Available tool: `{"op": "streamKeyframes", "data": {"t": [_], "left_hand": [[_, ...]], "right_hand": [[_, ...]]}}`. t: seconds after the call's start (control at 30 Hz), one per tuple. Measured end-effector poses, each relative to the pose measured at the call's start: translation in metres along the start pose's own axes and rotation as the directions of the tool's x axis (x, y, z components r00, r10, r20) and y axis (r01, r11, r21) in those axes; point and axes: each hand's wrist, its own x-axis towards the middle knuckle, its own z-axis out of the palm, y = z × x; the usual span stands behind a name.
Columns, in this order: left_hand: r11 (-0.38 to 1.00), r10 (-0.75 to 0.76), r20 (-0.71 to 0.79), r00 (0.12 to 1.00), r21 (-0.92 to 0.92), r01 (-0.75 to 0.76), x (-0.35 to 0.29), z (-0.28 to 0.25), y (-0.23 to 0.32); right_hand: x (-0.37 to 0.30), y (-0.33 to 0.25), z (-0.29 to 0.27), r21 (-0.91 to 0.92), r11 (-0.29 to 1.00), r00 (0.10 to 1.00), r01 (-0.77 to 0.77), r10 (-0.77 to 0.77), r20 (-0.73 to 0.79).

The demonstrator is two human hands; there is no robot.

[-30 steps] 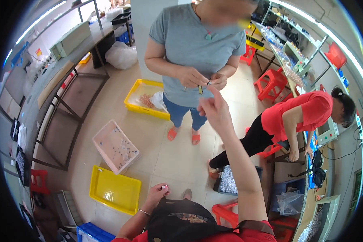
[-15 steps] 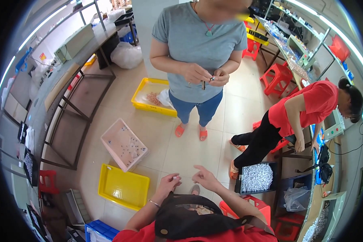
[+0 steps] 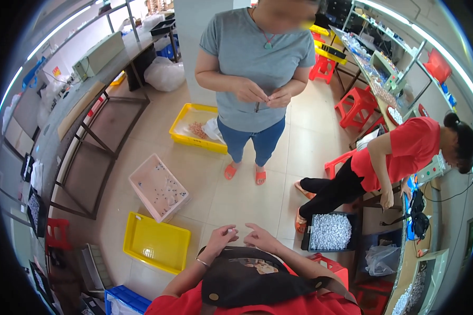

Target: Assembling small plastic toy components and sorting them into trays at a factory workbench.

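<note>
In front of my black apron [image 3: 247, 281] my left hand [image 3: 220, 240] is raised with curled fingers. A tiny pale spot shows at its fingertips, too small to name. Close beside it on the right is my right hand [image 3: 261, 239], its index finger stretched toward the left hand and nothing visible in it. The two hands are apart. Facing me stands a person in a grey T-shirt [image 3: 255, 58], who pinches a small dark object [image 3: 257, 107] with both hands.
Left on the floor lie an empty yellow tray [image 3: 157, 242] and a pink bin [image 3: 157, 203] holding small scattered parts. Behind is a yellow crate [image 3: 194, 140]. At right, a person in red [image 3: 399, 149] bends over a bench, near a black crate of white pieces [image 3: 328, 232].
My right hand has moved left, closer to my left hand. The person in grey has lowered their hands slightly. At right, the person in red has shifted an arm.
</note>
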Motion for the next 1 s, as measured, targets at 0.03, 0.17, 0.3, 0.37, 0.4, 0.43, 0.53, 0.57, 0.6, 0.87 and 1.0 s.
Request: {"op": "streamKeyframes", "data": {"t": [0.03,0.17,0.3,0.37,0.4,0.43,0.53,0.57,0.6,0.87,1.0], "left_hand": [[1.000,0.009,-0.005,1.000,-0.005,-0.009,-0.001,0.000,-0.001],[0.999,-0.013,-0.020,1.000,0.044,0.014,-0.012,0.001,-0.004],[0.996,-0.007,-0.016,1.000,0.084,0.008,-0.010,-0.015,-0.027],[0.999,-0.018,-0.046,0.999,0.029,0.020,-0.011,-0.018,-0.029],[1.000,-0.013,-0.079,0.997,-0.027,0.011,-0.014,-0.020,-0.031],[0.999,-0.029,-0.078,0.997,-0.027,0.027,-0.018,-0.025,-0.033],[0.996,-0.029,-0.085,0.996,-0.090,0.022,-0.013,-0.029,-0.031],[0.996,-0.024,-0.065,0.998,-0.082,0.018,-0.011,-0.031,-0.030],[0.997,-0.014,-0.047,0.999,-0.074,0.011,-0.010,-0.033,-0.029],[0.998,0.058,-0.036,0.998,0.016,-0.057,0.008,-0.026,-0.006],[0.997,0.039,0.015,0.999,0.059,-0.040,0.011,-0.019,0.010]], "right_hand": [[0.002,-0.009,-0.005,0.021,0.999,0.999,0.029,-0.029,0.014],[0.031,-0.125,-0.041,0.033,0.913,0.899,0.406,-0.393,-0.192],[0.073,-0.238,-0.088,-0.003,0.846,0.761,0.534,-0.482,-0.434],[0.084,-0.237,-0.090,0.068,0.845,0.764,0.531,-0.442,-0.471],[0.087,-0.226,-0.085,0.020,0.807,0.720,0.590,-0.514,-0.466],[0.086,-0.214,-0.078,-0.029,0.763,0.670,0.646,-0.585,-0.457],[0.075,-0.141,-0.048,-0.025,0.882,0.871,0.471,-0.470,-0.142],[0.068,-0.120,-0.038,-0.040,0.920,0.909,0.391,-0.392,-0.140],[0.062,-0.103,-0.028,-0.056,0.949,0.939,0.310,-0.315,-0.135],[0.020,0.001,-0.006,-0.006,0.999,0.999,0.039,-0.039,-0.002],[0.013,0.015,-0.005,0.028,1.000,1.000,0.005,-0.005,0.000]]}}
